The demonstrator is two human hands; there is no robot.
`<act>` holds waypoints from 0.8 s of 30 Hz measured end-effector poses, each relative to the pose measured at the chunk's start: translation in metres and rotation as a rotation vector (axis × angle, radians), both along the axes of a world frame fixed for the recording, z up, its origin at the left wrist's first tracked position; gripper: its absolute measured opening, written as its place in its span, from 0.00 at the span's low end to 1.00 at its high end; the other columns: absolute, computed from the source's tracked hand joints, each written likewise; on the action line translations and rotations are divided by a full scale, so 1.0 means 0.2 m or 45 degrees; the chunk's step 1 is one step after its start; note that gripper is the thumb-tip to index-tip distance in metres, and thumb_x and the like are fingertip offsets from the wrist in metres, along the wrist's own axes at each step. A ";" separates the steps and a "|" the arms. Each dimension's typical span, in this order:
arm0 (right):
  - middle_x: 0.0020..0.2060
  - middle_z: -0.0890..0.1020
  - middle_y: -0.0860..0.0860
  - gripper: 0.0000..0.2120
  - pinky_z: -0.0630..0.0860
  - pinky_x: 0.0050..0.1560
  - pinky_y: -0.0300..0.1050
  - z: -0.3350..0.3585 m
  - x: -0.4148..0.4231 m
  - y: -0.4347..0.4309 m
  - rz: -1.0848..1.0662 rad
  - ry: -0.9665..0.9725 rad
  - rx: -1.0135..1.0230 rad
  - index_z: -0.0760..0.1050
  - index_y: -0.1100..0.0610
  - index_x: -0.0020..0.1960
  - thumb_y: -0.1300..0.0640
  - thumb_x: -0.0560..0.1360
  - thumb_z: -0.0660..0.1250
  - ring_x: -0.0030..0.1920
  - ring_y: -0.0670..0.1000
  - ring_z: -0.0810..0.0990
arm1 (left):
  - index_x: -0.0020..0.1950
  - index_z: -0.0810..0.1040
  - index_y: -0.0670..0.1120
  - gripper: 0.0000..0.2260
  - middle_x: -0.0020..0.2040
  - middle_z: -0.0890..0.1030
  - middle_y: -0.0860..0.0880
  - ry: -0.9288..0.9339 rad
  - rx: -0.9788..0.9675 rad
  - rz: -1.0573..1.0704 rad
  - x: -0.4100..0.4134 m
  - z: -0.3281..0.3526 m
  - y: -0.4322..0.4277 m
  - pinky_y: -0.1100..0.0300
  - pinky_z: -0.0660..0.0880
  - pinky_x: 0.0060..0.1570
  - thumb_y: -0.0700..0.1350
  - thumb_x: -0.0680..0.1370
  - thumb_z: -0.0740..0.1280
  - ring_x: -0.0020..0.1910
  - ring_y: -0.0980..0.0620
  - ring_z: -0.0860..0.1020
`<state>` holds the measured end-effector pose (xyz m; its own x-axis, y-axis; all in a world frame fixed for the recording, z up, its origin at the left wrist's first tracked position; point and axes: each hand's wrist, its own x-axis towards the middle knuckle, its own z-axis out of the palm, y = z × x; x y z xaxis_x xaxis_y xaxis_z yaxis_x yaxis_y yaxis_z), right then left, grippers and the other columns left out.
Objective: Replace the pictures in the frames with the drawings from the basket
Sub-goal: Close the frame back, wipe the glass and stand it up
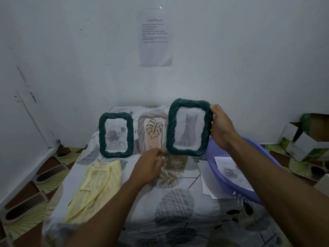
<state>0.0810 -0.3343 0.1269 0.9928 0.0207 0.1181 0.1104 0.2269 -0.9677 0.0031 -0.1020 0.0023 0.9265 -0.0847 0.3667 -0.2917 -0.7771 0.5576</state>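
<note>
Right fingers (213, 111): wrapped over the right edge of the cat frame (189, 127), thumb on the front rim, the rest hidden behind it.
Right hand (222, 125): holds that frame upright, lifted clear of the tabletop (179, 198), its lower edge hanging above the cloth.
Left fingers (159, 155): blurred; they look loosely curled and I cannot tell whether they pinch anything.
Left hand (148, 166): palm down, low over the tabletop, just in front of the leaf frame (153, 130) and close under the cat frame's bottom left corner.
Cat frame: dark green twisted rim, with a grey drawing of a sitting cat inside.
Leaf frame: pale twisted rim, line drawing of a leaf on a peach ground; it stands in the middle of the row, partly hidden behind the cat frame.
Rose frame (116, 135): dark green, standing upright at the left end of the row, a grey rose drawing inside.
Basket (220, 180): purple plastic, tilted at the right edge of the tabletop, under the right forearm.
Rose drawing (231, 172): a sheet lying inside the basket.
Loose sheets (205, 182): white paper on the cloth, tucked partly under the basket's near rim.
Yellow cloth (95, 184): striped, crumpled, lying on the left part of the tabletop in front of the rose frame.
Wall paper (155, 35): a printed sheet stuck on the wall above, text too small to read.
Boxes (306, 136): cardboard, piled on the floor to the right.
</note>
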 end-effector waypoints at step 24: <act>0.32 0.76 0.49 0.11 0.72 0.36 0.43 -0.17 0.57 -0.05 -0.069 0.300 -0.499 0.75 0.51 0.41 0.49 0.75 0.57 0.34 0.50 0.74 | 0.65 0.74 0.47 0.22 0.68 0.73 0.47 -0.086 0.462 0.094 0.05 -0.33 0.08 0.52 0.64 0.67 0.58 0.78 0.57 0.67 0.47 0.70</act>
<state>0.1941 -0.3436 0.0933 0.9926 -0.0337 -0.1171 -0.1210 -0.1613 -0.9795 0.0131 -0.0867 -0.0636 0.9097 -0.1540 0.3857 -0.2540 -0.9410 0.2234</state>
